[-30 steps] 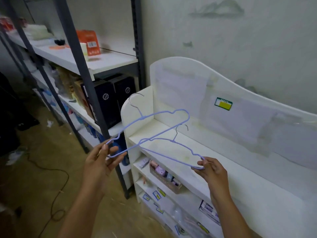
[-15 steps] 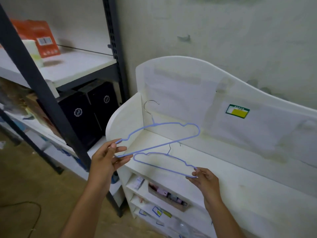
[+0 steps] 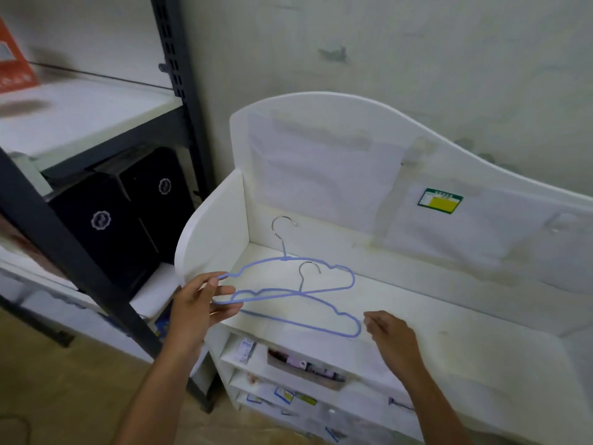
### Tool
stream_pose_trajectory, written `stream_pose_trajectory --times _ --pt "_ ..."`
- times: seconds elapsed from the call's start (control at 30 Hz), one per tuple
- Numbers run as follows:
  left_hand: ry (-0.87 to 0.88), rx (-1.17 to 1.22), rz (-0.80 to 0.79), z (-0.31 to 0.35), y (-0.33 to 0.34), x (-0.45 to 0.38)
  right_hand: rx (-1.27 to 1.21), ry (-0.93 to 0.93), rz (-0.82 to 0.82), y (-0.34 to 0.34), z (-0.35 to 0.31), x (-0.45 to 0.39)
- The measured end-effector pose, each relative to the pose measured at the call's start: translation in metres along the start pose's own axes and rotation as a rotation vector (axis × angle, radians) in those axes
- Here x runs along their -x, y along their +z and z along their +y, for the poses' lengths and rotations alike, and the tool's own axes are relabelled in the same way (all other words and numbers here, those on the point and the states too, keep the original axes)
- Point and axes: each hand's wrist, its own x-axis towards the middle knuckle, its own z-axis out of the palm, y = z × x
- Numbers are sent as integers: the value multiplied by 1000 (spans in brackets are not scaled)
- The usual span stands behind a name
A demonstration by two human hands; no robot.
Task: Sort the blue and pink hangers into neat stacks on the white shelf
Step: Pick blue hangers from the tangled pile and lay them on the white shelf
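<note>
The step in hand looks like laying blue hangers down as the start of a stack on the top board of the white shelf [image 3: 455, 319]. One blue hanger, the lower hanger [image 3: 308, 313], lies flat on that board, its right tip just left of the right hand's fingers [image 3: 369, 321] and apparently not touched by them. The right hand [image 3: 390, 335] hovers low over the board, fingers loosely curled and holding nothing. The left hand [image 3: 200, 305] reaches in from the shelf's left edge and pinches the left end of the upper hanger [image 3: 298, 271] between thumb and fingers; that hanger runs rightward from the fingers, tilted, crossing over the flat one, its metal hook raised toward the back panel. Whether its far end rests on the board cannot be told. The next move, I judge, calls for lowering the held hanger and turning it so hook and shoulders line up with the one beneath. No pink hangers are in view.
</note>
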Motion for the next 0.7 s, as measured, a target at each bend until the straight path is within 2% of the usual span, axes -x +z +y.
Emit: stream_pose_trajectory --times 0.17,0.47,0.6,0.7 --pt "-48 -30 -27 -21 1 -22 -121 -31 88 -13 -5 11" --pt "-166 -162 -73 -55 7 -60 -178 -29 98 -14 -7 19" --pt "-142 -296 -27 -69 10 -79 -173 -28 88 -12 -8 17" --pt "4 -566 -6 -73 8 -79 -168 -32 85 -12 -7 16"
